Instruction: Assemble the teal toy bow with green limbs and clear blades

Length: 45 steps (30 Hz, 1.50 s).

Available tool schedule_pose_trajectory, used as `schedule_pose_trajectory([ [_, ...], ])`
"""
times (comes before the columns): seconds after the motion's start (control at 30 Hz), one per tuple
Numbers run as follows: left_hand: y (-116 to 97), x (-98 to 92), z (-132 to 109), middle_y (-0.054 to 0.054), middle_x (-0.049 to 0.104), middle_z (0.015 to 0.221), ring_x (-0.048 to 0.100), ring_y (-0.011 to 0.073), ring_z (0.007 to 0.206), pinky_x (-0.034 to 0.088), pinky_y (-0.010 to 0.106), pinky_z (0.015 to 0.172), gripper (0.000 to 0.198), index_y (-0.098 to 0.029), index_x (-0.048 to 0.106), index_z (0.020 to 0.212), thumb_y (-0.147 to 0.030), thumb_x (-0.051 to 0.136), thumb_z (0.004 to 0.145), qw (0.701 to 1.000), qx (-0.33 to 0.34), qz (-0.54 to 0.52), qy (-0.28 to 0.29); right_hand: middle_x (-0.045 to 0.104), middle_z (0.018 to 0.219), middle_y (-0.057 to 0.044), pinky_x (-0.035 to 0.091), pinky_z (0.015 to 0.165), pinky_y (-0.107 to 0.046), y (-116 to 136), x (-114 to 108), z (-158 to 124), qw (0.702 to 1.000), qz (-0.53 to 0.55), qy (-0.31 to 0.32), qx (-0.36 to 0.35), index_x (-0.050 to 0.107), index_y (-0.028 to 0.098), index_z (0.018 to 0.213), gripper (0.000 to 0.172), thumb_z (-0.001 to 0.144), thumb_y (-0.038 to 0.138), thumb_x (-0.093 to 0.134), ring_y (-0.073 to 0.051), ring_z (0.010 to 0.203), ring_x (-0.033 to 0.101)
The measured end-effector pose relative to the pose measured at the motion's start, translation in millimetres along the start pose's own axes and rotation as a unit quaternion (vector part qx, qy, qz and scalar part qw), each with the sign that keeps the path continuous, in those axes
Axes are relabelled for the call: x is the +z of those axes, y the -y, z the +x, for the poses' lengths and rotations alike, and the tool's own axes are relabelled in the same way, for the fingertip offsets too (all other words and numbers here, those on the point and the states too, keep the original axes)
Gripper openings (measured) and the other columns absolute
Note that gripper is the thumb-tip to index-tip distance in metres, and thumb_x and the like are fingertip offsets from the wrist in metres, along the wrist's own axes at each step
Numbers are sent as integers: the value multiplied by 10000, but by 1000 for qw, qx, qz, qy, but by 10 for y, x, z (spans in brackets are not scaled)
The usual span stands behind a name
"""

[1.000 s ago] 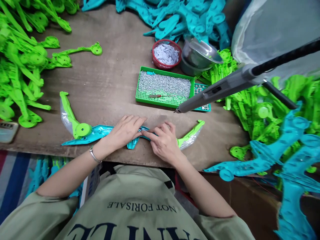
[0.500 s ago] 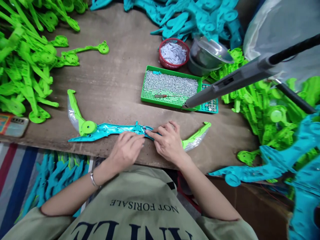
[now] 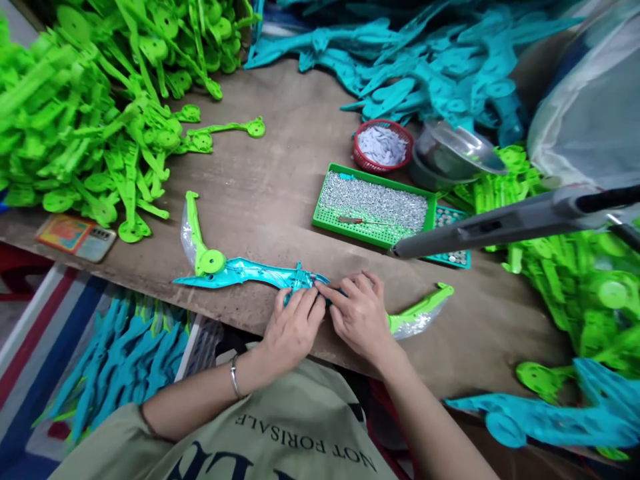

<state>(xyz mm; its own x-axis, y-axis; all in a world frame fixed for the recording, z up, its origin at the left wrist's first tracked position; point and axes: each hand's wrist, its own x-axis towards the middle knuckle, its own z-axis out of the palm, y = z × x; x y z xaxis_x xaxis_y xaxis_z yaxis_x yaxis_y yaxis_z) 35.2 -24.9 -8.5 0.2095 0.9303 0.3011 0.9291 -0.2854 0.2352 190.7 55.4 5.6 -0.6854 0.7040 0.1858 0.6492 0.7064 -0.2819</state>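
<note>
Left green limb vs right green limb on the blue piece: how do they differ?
- Angle: the left green limb rises steeply in the view; the right green limb slants more gently.
- Inner end: the left limb's round end shows over the blue piece; the right limb's is hidden by the right hand.

Shared: bright green, clear film along the outer edge.

On the shirt [image 3: 295, 393] beside the table [image 3: 280, 167], we read "NOT FORISALE" [image 3: 305, 443] upside down, while larger dark letters [image 3: 215, 465], farther from the table, are cut off and not wholly legible.
</note>
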Motion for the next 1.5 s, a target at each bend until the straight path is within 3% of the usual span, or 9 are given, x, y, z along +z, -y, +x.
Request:
schedule_pose_trajectory([
  [0.2, 106, 7, -4, 151, 656, 1284, 611, 226, 1185, 434, 410, 1056, 339, -102, 580, 1269, -127, 427, 967, 999, 44, -27, 14, 689, 906, -45, 287, 1054, -485, 17, -10, 14, 1000, -8, -10, -5, 708, 265, 1230, 440, 857, 107, 536, -231, 892, 498],
  [0.33, 298, -80, -50, 149, 686, 1214, 618, 236, 1178, 468, 416, 1016, 350, -138, 553, 1291, -126, 451, 957, 990, 84, -103, -52, 681, 898, -41, 292, 1053, -482, 18, 4, 7, 1000, -2, -4, 1, 710, 271, 1217, 435, 858, 107, 527, -225, 891, 504],
  [0.43, 491, -158, -142, 121, 710, 1053, 653, 225, 1011, 495, 391, 908, 351, -144, 552, 1249, -70, 518, 908, 982, 30, -125, -139, 671, 896, -41, 284, 1062, -477, 20, 20, -4, 1000, -9, 3, 2, 717, 264, 1199, 436, 849, 98, 517, -226, 895, 498],
  [0.5, 603, -208, -196, 110, 700, 997, 643, 227, 946, 491, 383, 849, 325, -147, 561, 1212, -62, 529, 899, 982, -23, -111, -151, 662, 885, -42, 277, 1066, -474, 23, 29, -6, 1000, -18, 6, 3, 718, 256, 1197, 433, 848, 100, 515, -228, 889, 493],
  [0.6, 696, -266, -223, 106, 699, 1018, 625, 232, 957, 470, 389, 849, 296, -163, 582, 1189, -77, 516, 913, 990, -43, -81, -109, 652, 868, -42, 270, 1069, -469, 31, 31, 0, 1000, -23, 8, 6, 720, 248, 1191, 427, 849, 100, 511, -229, 877, 488],
  [0.8, 693, -254, -125, 108, 715, 1132, 627, 244, 1094, 374, 487, 1051, 351, -159, 564, 1271, -101, 465, 940, 997, 36, -68, -19, 685, 933, -36, 250, 1090, -466, 55, 5, 12, 1000, -11, 12, 11, 710, 257, 1200, 433, 849, 90, 518, -226, 909, 510],
  [1.0, 784, -249, -64, 117, 701, 1152, 652, 219, 1084, 434, 478, 1071, 413, -162, 526, 1323, -69, 430, 932, 992, 67, -102, -15, 697, 978, -39, 265, 1097, -483, 82, -6, -2, 999, 10, 16, 32, 704, 265, 1213, 443, 849, 88, 525, -223, 945, 531],
  [1.2, 864, -363, 126, 86, 701, 1032, 649, 218, 966, 513, 414, 910, 343, -184, 575, 1227, -60, 456, 930, 990, 67, -117, -46, 704, 1020, -53, 274, 1094, -527, 98, -31, -5, 999, 28, 23, 32, 682, 258, 1257, 457, 859, 99, 525, -225, 955, 528],
  [1.5, 780, -264, 641, 57, 684, 950, 609, 212, 887, 451, 356, 797, 185, -190, 663, 1093, -254, 527, 986, 981, 98, -135, 95, 707, 1057, -47, 245, 1112, -501, 111, -16, -25, 999, 23, 16, 36, 688, 262, 1221, 406, 867, 115, 554, -226, 974, 539],
])
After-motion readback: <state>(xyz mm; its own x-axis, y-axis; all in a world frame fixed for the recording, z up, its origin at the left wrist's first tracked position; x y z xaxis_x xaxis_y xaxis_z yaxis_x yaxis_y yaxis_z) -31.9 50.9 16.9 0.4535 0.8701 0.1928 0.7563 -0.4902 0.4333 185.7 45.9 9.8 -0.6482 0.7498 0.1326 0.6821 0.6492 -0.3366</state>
